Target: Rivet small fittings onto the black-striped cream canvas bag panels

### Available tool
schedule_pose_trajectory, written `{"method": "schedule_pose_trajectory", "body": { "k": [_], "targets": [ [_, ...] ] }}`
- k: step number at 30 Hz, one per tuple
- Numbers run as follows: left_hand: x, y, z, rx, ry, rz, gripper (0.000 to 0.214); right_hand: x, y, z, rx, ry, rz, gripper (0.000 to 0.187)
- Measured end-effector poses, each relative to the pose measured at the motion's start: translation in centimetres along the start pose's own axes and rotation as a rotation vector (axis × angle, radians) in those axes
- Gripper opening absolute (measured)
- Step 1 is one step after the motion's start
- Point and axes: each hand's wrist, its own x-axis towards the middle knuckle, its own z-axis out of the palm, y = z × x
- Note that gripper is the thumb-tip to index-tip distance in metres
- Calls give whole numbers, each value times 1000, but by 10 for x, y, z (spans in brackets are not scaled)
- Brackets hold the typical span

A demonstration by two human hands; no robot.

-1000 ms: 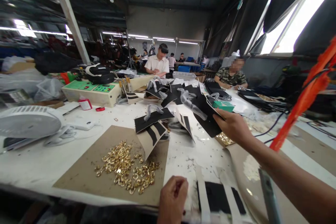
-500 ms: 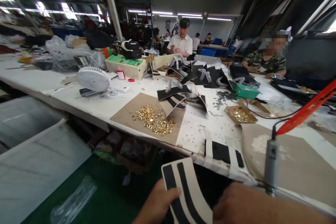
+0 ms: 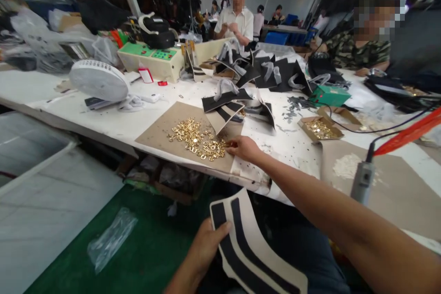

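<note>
My left hand [image 3: 208, 241] grips a cream panel with black stripes [image 3: 246, 239] by its left edge, thumb on top. The panel is curved and tilts over my lap, below the table edge. Over the table, my right hand [image 3: 244, 148] reaches to the right side of a pile of small gold metal fittings [image 3: 189, 131]. Its fingertips are pinched together around a small gold metal fitting, partly hidden. Under the pile lies a brown board [image 3: 155, 133]. Just behind it, more striped panels and black pieces [image 3: 223, 101] lie stacked.
A white fan [image 3: 98, 80] and a green-topped machine [image 3: 148, 57] stand at the left. To the right are a carton of gold parts [image 3: 320, 128], a green box [image 3: 330, 95] and a grey tool on a red cord [image 3: 362, 181]. Two co-workers sit across the table. A white bin [image 3: 69, 206] stands lower left.
My right hand has moved from beside the panel, forward and left to the gold pile. The left hand keeps hold of the panel, more of which now shows. The view has tilted down.
</note>
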Motion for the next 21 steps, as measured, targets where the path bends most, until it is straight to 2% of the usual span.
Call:
{"method": "schedule_pose_trajectory", "body": {
  "k": [4, 8, 12, 15, 18, 21],
  "targets": [
    [-2, 9, 5, -63, 31, -31, 51, 11, 10, 5, -14, 10, 50, 16],
    [-5, 18, 13, -184, 38, -62, 51, 1, 19, -15, -14, 41, 35, 14],
    [-6, 24, 22, -233, 25, -85, 53, -48, 45, -58, 73, 177, 22, 15],
    [-1, 20, 28, -224, 6, -144, 51, -99, 76, -85, 176, 254, 120, 19],
    [6, 11, 39, -186, -21, -201, 51, -142, 100, -92, 196, 238, 223, 19],
    [11, 4, 50, -162, -43, -230, 50, -165, 106, -82, 155, 213, 207, 13]
  ]
}}
